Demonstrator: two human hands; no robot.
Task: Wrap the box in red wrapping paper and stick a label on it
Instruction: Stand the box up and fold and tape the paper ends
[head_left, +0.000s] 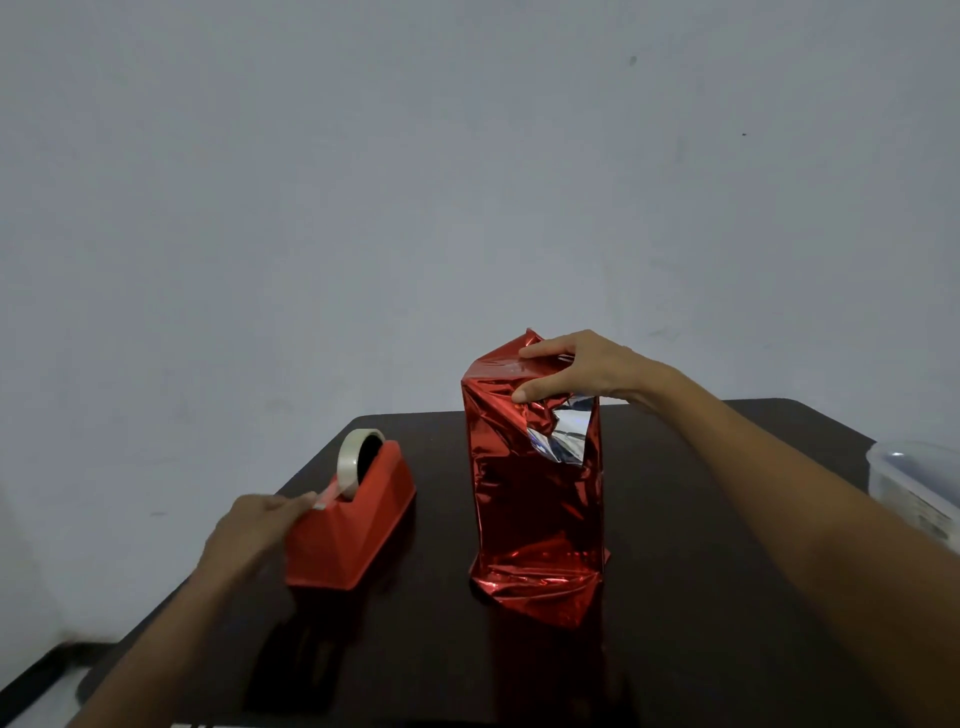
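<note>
A tall box wrapped in shiny red paper (530, 499) stands upright in the middle of the dark table (675, 597). Its top folds are loose and a patch of the silver underside shows near the top. My right hand (571, 371) grips the folded paper at the top, thumb on the near face and fingers over the top. To the left sits a red tape dispenser (353, 525) with a roll of clear tape (353, 460). My left hand (254, 525) pinches the free end of the tape at the dispenser's cutter. No label is in view.
A clear plastic container (919, 488) stands at the table's right edge, partly cut off. A plain grey wall rises behind the table. The table's left edge runs diagonally just beyond the dispenser.
</note>
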